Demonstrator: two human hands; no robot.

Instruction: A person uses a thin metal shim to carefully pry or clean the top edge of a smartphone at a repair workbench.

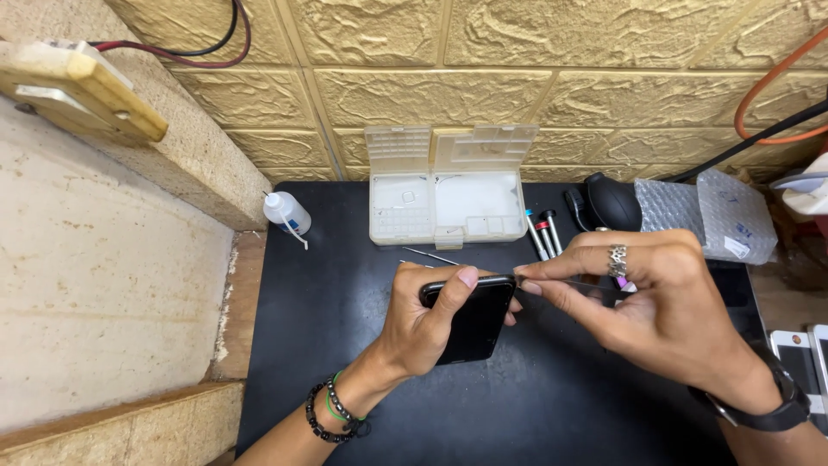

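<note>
The left hand (pixel 423 324) is closed around a black smartphone (pixel 473 318), thumb laid across its upper face and fingers wrapped beneath, holding it tilted just above the black work mat (pixel 345 345) near the middle of the view. The right hand (pixel 655 302) pinches a thin, flat metal tool (pixel 561 281) between thumb and forefinger; the tool's tip meets the phone's top right corner, at about 1 o'clock from the phone's centre. A silver ring (pixel 617 257) sits on one finger of the right hand, and a black watch (pixel 772 406) wraps that wrist. Dark and green beaded bracelets (pixel 332 412) circle the left wrist.

At 12 o'clock from the phone, at the mat's far edge, stands an open translucent parts box (pixel 444 194) with small compartments, its lid propped against the wall. Just in front of the box lies a thin metal pick (pixel 429 255). At 10 o'clock, a small white squeeze bottle (pixel 285 211) with a needle nozzle. At 1 o'clock, beside the box, a few small screwdrivers (pixel 543 231) lie together, with a black rubber air blower (pixel 612 200) just beyond them. Further to 2 o'clock rests a piece of bubble wrap (pixel 703 211). At 3 o'clock, at the view's right edge, white phones (pixel 802 358) lie partly cut off. A yellow textured wall (pixel 517 78) rises behind the mat.
</note>
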